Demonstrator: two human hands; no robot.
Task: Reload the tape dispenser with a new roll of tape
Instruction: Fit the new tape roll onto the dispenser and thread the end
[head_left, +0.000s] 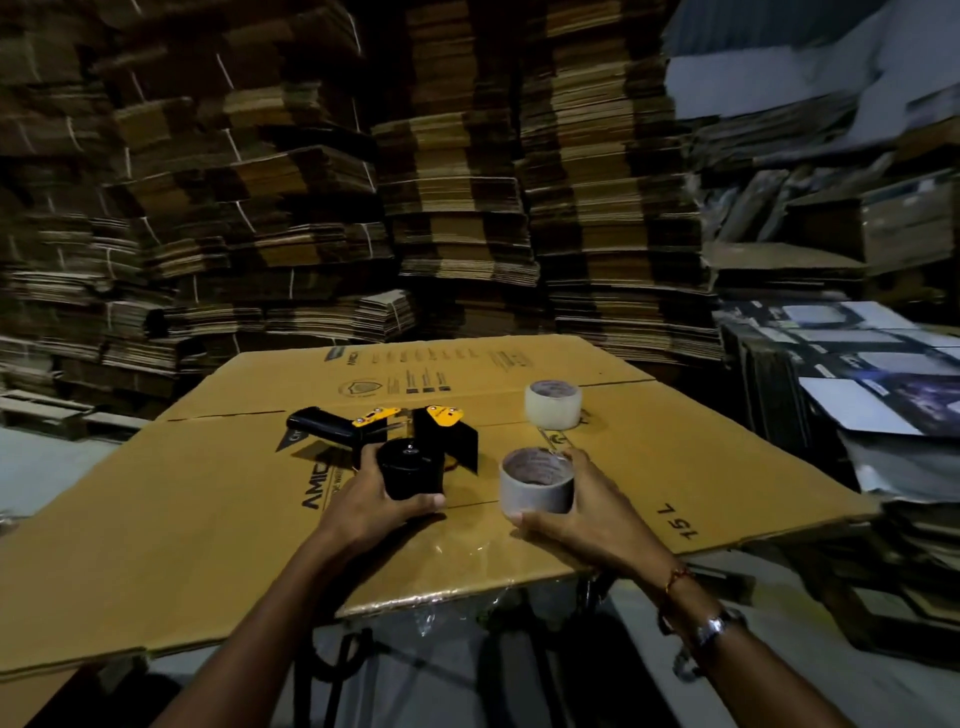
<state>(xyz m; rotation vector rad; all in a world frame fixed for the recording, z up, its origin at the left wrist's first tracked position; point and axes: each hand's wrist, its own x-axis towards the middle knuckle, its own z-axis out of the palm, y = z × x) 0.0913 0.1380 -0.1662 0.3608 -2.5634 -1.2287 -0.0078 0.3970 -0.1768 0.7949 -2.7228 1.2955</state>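
Note:
A black and yellow tape dispenser (415, 441) lies on its side on a flattened cardboard box (649, 467), its handle pointing far left. My left hand (376, 499) grips its black roll hub from the near side, thumb under it. To the right, my right hand (576, 506) holds a roll of tape (537, 483) standing on the cardboard, thumb at its near side and fingers at its right. A second clear roll of tape (552, 405) sits farther back, untouched.
The cardboard sheet overhangs its support at the near edge (447, 597). Tall stacks of flattened cartons (441, 182) wall in the back and left. Printed boxes (857, 374) pile up at the right. A watch and thread bracelet are on my right wrist.

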